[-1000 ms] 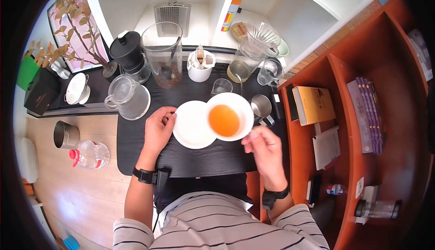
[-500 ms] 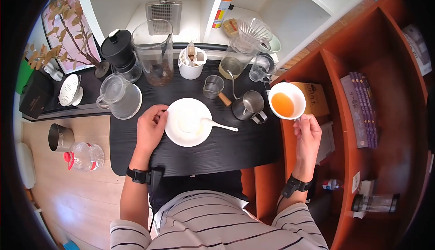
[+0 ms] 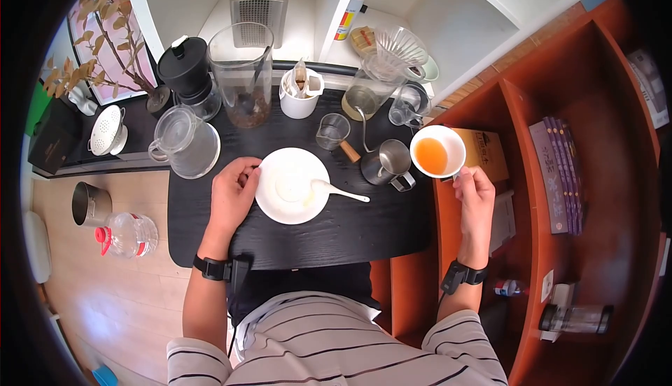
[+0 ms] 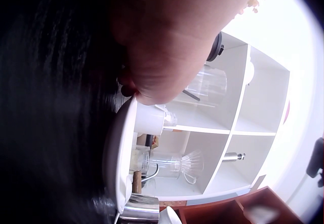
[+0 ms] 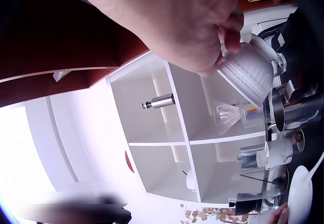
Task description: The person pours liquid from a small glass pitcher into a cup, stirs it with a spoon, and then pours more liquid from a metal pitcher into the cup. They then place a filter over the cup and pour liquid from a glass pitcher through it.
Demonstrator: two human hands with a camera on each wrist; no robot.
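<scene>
My right hand (image 3: 477,200) pinches the handle of a white cup (image 3: 453,149) holding orange-brown liquid, raised past the table's right edge. In the right wrist view the cup's ribbed outside (image 5: 249,72) shows beside my fingers. On the black table (image 3: 336,235) sits a white saucer (image 3: 280,207) with a white spoon (image 3: 343,192) lying on it, its handle pointing right over the rim. My left hand (image 3: 233,193) holds the saucer's left rim between thumb and fingers; the left wrist view shows this rim (image 4: 120,148) edge-on under the hand.
Behind the saucer stand a lidded glass pot (image 3: 189,151), a grinder (image 3: 187,71), a tall glass container (image 3: 241,78), a white mug (image 3: 299,106), a small wooden-handled glass jug (image 3: 332,131) and a metal pitcher (image 3: 383,165). An orange-brown bookshelf (image 3: 521,116) rises on the right.
My right hand has carried the cup from above the saucer out to the right, uncovering the spoon. My left hand has stayed at the saucer's rim.
</scene>
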